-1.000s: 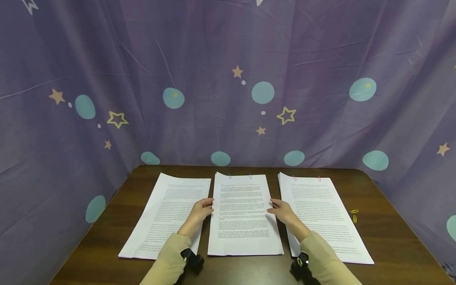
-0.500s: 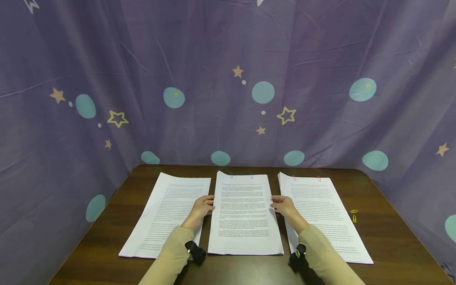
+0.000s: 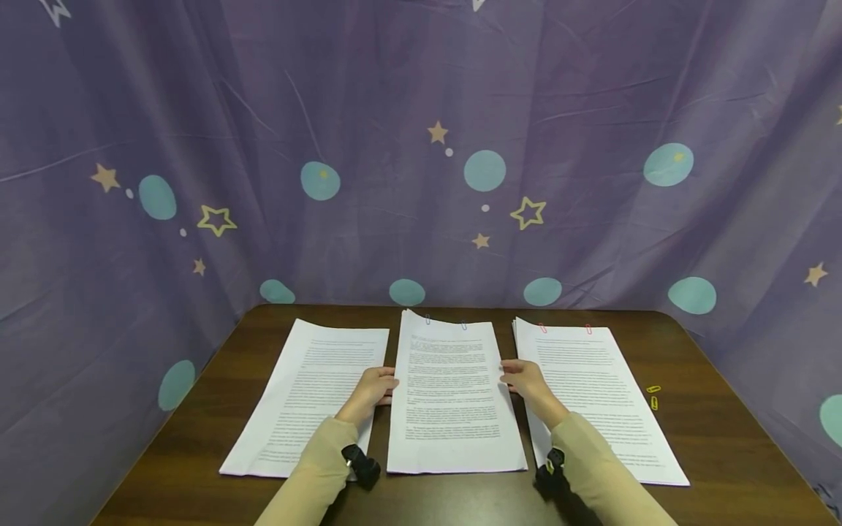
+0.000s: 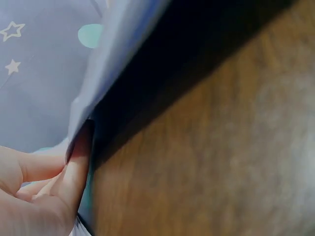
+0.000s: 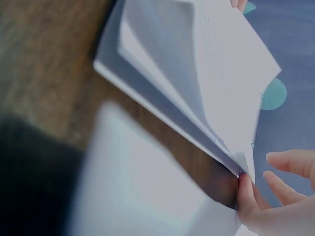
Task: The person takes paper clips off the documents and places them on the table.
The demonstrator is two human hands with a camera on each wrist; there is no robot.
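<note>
A stack of printed paper (image 3: 454,394) lies at the middle of the head view, with blue paper clips (image 3: 427,319) on its far edge. My left hand (image 3: 370,391) pinches its left side between thumb and fingers. In the left wrist view, that paper edge (image 4: 106,64) stands raised above the wooden surface. My right hand (image 3: 529,383) pinches the opposite side. The right wrist view shows the sheets (image 5: 162,64) spread apart at the near end and meeting at the right thumb and finger; the other right fingers are extended.
A second paper stack (image 3: 316,409) lies to the left, partly under the left forearm. On the right is a third stack (image 3: 605,409) with red paper clips (image 3: 588,329). Two yellow paper clips (image 3: 654,402) rest beside it on the brown table (image 3: 717,438). A purple curtain (image 3: 368,248) hangs behind.
The middle stack has shifted slightly right, and its far left corner has risen. Both hands have moved a little with it. The side stacks have stayed put.
</note>
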